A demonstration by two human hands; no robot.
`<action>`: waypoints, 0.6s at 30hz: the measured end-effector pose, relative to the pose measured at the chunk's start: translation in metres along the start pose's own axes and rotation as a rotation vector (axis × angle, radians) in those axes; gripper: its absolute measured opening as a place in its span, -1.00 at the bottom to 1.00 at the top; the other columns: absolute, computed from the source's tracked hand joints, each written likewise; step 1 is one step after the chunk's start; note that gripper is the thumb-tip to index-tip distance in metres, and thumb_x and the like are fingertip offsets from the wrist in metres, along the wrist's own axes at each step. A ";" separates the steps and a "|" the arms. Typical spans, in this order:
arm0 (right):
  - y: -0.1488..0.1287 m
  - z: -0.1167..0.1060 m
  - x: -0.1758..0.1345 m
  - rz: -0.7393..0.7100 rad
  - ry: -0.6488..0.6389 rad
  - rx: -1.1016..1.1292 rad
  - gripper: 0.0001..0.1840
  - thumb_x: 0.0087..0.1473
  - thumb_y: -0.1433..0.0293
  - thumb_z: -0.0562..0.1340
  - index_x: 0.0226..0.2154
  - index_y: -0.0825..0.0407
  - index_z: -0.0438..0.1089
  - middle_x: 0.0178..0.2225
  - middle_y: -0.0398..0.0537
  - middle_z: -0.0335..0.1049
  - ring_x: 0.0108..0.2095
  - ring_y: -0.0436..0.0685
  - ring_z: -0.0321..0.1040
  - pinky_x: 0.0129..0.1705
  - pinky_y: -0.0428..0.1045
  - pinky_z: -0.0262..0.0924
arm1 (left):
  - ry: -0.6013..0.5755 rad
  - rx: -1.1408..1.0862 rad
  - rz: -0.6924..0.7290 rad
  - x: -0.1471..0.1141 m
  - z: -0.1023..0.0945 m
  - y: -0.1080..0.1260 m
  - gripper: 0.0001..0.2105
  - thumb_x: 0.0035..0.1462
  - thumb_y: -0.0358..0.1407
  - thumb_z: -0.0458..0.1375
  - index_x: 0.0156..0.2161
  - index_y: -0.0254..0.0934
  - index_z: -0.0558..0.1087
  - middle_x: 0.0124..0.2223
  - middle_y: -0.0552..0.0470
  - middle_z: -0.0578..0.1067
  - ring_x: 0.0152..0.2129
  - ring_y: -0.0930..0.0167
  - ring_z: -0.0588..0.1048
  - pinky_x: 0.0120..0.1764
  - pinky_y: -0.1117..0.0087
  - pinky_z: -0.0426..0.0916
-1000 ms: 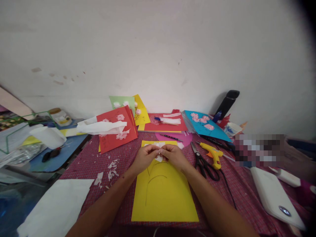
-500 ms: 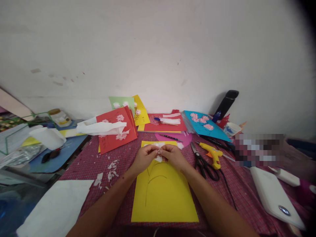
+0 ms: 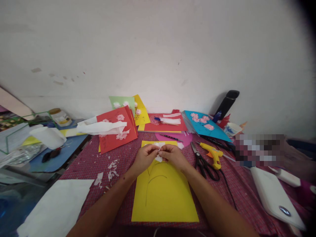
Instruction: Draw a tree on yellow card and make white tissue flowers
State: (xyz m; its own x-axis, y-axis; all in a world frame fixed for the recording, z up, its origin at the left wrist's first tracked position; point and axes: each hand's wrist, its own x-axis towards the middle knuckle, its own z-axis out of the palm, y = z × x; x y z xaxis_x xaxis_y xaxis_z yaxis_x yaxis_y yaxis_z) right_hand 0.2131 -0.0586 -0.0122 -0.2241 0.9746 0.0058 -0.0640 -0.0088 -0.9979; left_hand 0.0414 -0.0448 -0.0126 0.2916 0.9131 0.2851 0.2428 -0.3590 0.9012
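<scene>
Fingertips of my left hand [image 3: 146,158] and my right hand [image 3: 174,157] meet in a pinch on a small piece of white tissue paper [image 3: 158,158]. Both hands are closed on it, above the upper part of a yellow sheet [image 3: 165,194]. Dark curved lines are drawn on that sheet. More white tissue shows behind my fingers at its top edge, partly hidden. Black-handled scissors [image 3: 204,164] and a yellow glue gun [image 3: 212,154] lie to the right of my right hand. A dark pen [image 3: 170,137] rests beyond the sheet on a pink shape.
Red cards with tissue flowers [image 3: 116,141] lie at the back left, under a white paper strip [image 3: 106,127]. A blue flower card [image 3: 207,123] leans near a black bottle [image 3: 226,103]. Paper scraps [image 3: 113,171] and a white sheet [image 3: 55,207] lie left; a white device [image 3: 275,196] right.
Both hands stay in nearly the same place. Only the fingertips have shifted slightly around the tissue paper. Everything else on the table looks unmoved.
</scene>
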 end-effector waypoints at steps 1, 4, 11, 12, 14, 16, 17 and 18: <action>0.000 0.000 0.000 0.000 -0.001 -0.003 -0.80 -0.09 0.27 0.34 -0.47 0.07 0.41 -0.61 -0.25 0.29 -0.64 -0.08 0.15 -0.57 -0.13 0.02 | 0.000 0.016 0.020 0.000 0.000 0.001 -0.84 0.12 -0.34 0.13 -0.24 -0.26 0.54 -0.27 0.01 0.56 -0.33 0.42 0.50 -0.25 0.44 0.36; 0.000 0.000 0.000 0.006 0.005 -0.017 -0.80 -0.09 0.27 0.34 -0.48 0.07 0.40 -0.62 -0.25 0.27 -0.64 -0.08 0.14 -0.57 -0.13 0.00 | -0.003 0.056 0.078 -0.001 -0.001 0.002 -0.85 0.14 -0.36 0.11 -0.24 -0.25 0.54 -0.27 0.03 0.56 -0.31 0.43 0.50 -0.20 0.43 0.35; 0.001 0.000 0.000 0.000 0.019 -0.056 -0.81 -0.05 0.28 0.31 -0.50 0.06 0.38 -0.64 -0.25 0.26 -0.65 -0.08 0.14 -0.58 -0.14 0.00 | -0.001 0.120 0.135 -0.001 -0.002 0.006 -0.84 0.14 -0.40 0.10 -0.25 -0.23 0.53 -0.26 0.03 0.56 -0.29 0.43 0.50 -0.18 0.43 0.35; 0.001 0.000 0.000 0.003 0.021 -0.060 -0.82 -0.05 0.29 0.31 -0.50 0.06 0.38 -0.64 -0.25 0.27 -0.65 -0.08 0.14 -0.58 -0.14 0.00 | 0.000 0.123 0.138 -0.001 -0.002 0.007 -0.84 0.14 -0.40 0.10 -0.25 -0.23 0.54 -0.26 0.03 0.56 -0.29 0.43 0.50 -0.18 0.43 0.35; 0.000 0.000 -0.001 0.005 0.020 -0.060 -0.82 -0.06 0.30 0.32 -0.50 0.06 0.39 -0.64 -0.25 0.27 -0.64 -0.08 0.14 -0.58 -0.14 0.00 | 0.004 0.133 0.143 -0.001 -0.003 0.007 -0.84 0.14 -0.40 0.11 -0.25 -0.22 0.54 -0.26 0.04 0.56 -0.29 0.43 0.50 -0.18 0.42 0.36; 0.000 0.000 -0.001 0.001 0.010 -0.052 -0.83 -0.06 0.29 0.32 -0.49 0.06 0.39 -0.64 -0.25 0.28 -0.64 -0.08 0.15 -0.57 -0.14 0.01 | 0.010 0.140 0.146 -0.001 -0.003 0.007 -0.84 0.14 -0.41 0.11 -0.25 -0.22 0.54 -0.26 0.04 0.56 -0.29 0.43 0.50 -0.18 0.42 0.36; 0.000 0.000 -0.001 -0.002 0.006 -0.049 -0.82 -0.06 0.29 0.32 -0.48 0.06 0.40 -0.64 -0.25 0.28 -0.64 -0.08 0.15 -0.57 -0.14 0.01 | 0.009 0.140 0.147 -0.001 -0.003 0.007 -0.84 0.13 -0.41 0.11 -0.25 -0.22 0.54 -0.26 0.04 0.56 -0.29 0.43 0.50 -0.18 0.42 0.36; 0.000 -0.001 -0.001 -0.004 0.002 -0.047 -0.82 -0.06 0.29 0.32 -0.48 0.06 0.39 -0.64 -0.26 0.28 -0.64 -0.08 0.15 -0.57 -0.14 0.01 | 0.007 0.139 0.147 -0.001 -0.002 0.006 -0.84 0.14 -0.41 0.11 -0.25 -0.22 0.54 -0.26 0.05 0.56 -0.29 0.43 0.50 -0.18 0.42 0.36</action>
State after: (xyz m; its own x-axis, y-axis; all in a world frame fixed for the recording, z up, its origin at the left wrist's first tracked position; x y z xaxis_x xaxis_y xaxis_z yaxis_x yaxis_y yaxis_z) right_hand 0.2139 -0.0592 -0.0123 -0.2219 0.9750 0.0100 -0.0188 0.0059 -0.9998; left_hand 0.0404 -0.0473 -0.0063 0.3274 0.8499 0.4129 0.3233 -0.5114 0.7962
